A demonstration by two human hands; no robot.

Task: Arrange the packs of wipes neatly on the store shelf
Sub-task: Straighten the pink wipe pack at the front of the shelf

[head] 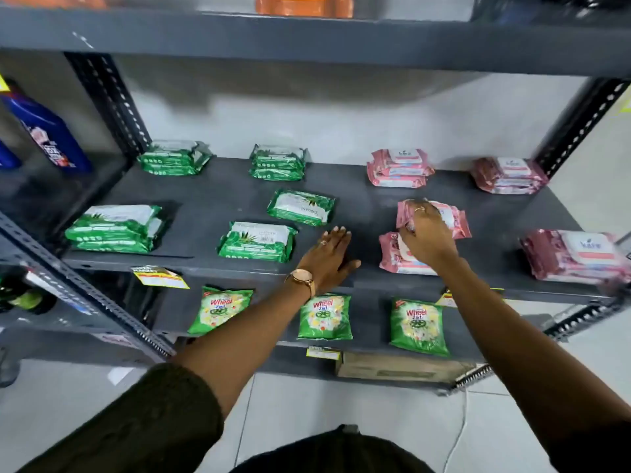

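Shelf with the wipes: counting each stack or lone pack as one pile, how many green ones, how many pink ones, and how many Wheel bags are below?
Green wipes: 5 piles
Pink wipes: 5 piles, one a single pack gripped by the right hand
Wheel bags: 3
Total: 13

A single head-worn wide-angle camera is looking forward and steeply down, close to the dark grey metal store shelf [358, 203], which is filling the middle of the frame while pale tiled floor [290, 404] is showing along the bottom.
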